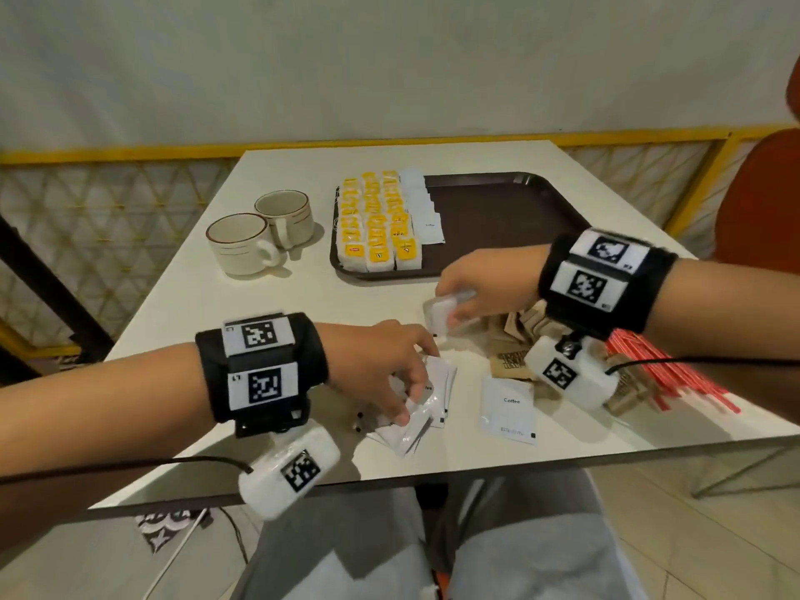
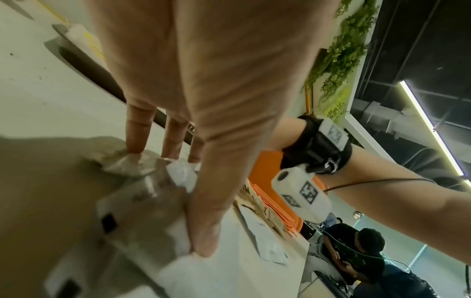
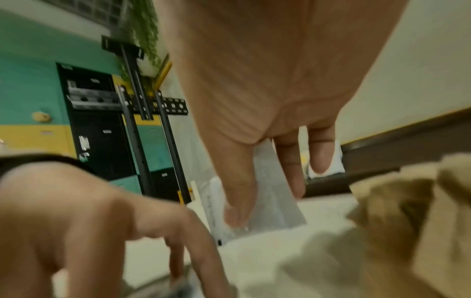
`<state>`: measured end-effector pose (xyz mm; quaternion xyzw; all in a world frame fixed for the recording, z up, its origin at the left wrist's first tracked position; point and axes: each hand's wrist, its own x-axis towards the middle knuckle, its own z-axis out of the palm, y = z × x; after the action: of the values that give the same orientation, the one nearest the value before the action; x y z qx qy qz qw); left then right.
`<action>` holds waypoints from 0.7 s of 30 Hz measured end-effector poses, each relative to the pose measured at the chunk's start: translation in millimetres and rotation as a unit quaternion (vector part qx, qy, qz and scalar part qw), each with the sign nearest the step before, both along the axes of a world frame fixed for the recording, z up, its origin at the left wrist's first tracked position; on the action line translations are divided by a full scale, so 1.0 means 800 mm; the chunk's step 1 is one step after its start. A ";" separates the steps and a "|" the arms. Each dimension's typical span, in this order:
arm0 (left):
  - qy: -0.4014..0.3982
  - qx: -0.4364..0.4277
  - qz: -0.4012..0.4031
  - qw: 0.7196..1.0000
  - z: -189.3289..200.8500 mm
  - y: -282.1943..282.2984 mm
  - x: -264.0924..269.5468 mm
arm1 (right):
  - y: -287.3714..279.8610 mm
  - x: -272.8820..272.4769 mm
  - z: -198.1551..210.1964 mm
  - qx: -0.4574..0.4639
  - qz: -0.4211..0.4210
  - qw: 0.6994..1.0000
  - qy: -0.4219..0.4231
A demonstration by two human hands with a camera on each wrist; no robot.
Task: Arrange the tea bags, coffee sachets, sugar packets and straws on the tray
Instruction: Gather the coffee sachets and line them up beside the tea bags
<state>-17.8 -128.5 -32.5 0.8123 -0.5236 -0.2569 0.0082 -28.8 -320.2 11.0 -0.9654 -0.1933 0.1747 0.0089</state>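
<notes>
On the white table, a loose pile of white coffee sachets is pressed and pinched by the left hand, thumb and fingertips curled onto it. 1 white sachet is gripped between thumb and fingers of the right hand, just in front of the brown tray, where yellow tea bags are lined in 3 rows. Brown sugar packets and red straws are seen beside the right wrist.
</notes>
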 end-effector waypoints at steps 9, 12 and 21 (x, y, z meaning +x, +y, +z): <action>0.011 0.002 0.061 0.998 0.004 0.002 0.018 | 0.001 -0.082 -0.009 -0.112 0.093 0.977 0.156; 0.031 -0.015 0.092 0.995 0.004 0.004 0.025 | 0.006 -0.075 -0.020 -0.152 0.142 0.972 0.106; 0.140 -0.206 0.291 0.924 0.031 0.024 0.055 | 0.007 -0.046 -0.011 0.174 0.008 0.984 -0.043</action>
<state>25.9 -109.0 -7.4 0.8652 -0.2990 -0.2406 0.3227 -65.2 -314.7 2.3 -0.9543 -0.2285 0.0964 0.1670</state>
